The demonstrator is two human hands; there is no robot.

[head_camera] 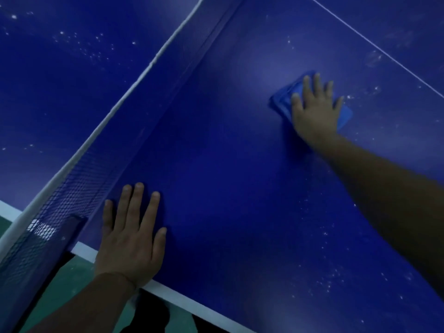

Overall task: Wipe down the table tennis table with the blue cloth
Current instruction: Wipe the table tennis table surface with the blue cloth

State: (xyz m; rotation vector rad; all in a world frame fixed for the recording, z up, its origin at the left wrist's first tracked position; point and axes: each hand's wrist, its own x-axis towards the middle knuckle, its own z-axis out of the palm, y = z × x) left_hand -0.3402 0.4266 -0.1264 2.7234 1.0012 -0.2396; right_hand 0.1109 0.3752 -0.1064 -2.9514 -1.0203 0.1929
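The blue table tennis table (pixel 228 179) fills the view, with white specks of dust scattered over it. My right hand (pixel 314 109) lies flat, fingers spread, pressing a folded blue cloth (pixel 284 99) onto the tabletop at the upper right, near the white centre line (pixel 374 44). The cloth shows on both sides of the hand; its middle is hidden under my palm. My left hand (pixel 131 234) rests flat and empty on the table's near edge, next to the net.
The net (pixel 79 179) with its white top band runs diagonally from lower left to top centre; its post clamp (pixel 72 227) sits at the table edge. The white edge line (pixel 182 301) borders green floor (pixel 69 275). Dust covers the far half (pixel 79 44).
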